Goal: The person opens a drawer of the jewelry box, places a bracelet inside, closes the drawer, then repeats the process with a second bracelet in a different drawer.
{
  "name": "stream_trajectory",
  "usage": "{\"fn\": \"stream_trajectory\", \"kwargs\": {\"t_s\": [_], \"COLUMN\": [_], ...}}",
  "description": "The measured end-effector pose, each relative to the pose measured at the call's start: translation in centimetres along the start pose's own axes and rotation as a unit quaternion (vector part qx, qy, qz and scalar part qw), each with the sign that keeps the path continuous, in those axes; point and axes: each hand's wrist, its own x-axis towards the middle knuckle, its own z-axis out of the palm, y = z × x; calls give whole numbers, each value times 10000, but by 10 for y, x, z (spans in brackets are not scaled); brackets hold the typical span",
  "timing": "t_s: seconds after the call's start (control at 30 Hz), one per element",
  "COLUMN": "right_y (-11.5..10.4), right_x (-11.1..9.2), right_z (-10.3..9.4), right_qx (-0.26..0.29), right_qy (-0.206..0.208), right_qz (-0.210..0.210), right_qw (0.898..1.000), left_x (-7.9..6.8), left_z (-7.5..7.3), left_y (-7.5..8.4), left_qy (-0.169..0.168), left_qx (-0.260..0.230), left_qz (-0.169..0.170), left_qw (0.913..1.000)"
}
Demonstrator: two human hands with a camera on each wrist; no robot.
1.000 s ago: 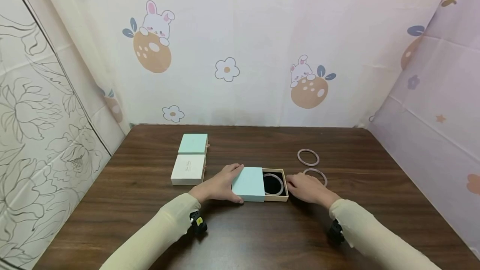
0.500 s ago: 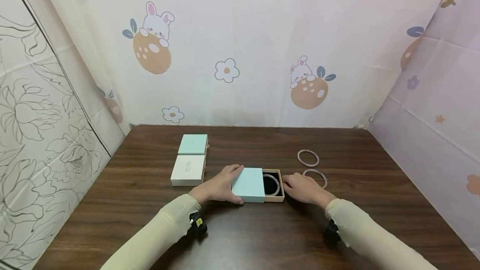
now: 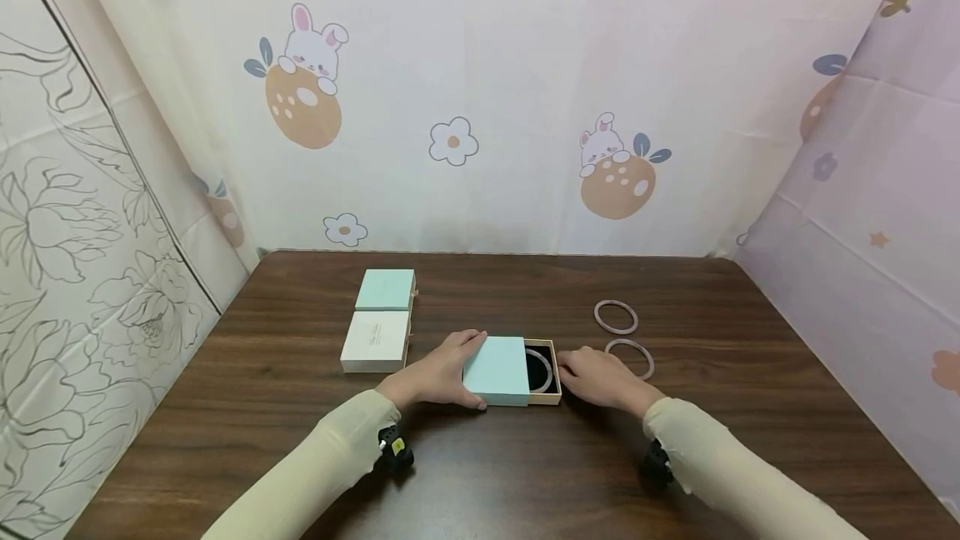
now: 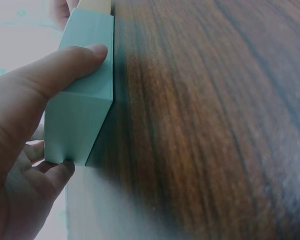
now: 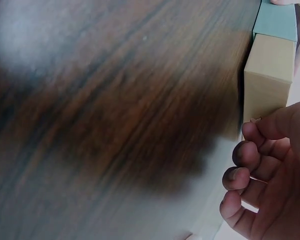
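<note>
The box sleeve [image 3: 498,369] is rocking mint, its drawer [image 5: 270,60] pale tan. The brown table [image 3: 480,473] is sporting dark woodgrain streaks.

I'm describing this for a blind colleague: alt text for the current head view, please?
The left hand grips a mint-green jewellery box while the right hand touches the end of its partly open drawer, where a pale bangle lies. On the dark wood table, two more bangles lie at right, a mint box and a cream box at left.
</note>
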Motion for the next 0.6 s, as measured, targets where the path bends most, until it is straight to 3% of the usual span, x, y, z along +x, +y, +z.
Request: {"fn": "stream_trajectory", "kwargs": {"t_s": [0.6], "right_y": [-8], "right_x": [6], "right_z": [3], "right_qx": [22], "right_qy": [-48], "right_qz": [33], "right_qw": [10000], "left_x": [0], "left_z": [0], "left_y": [-1], "left_qy": [13], "left_qx": [38], "left_qz": [-10], "left_qw": [10000]}}
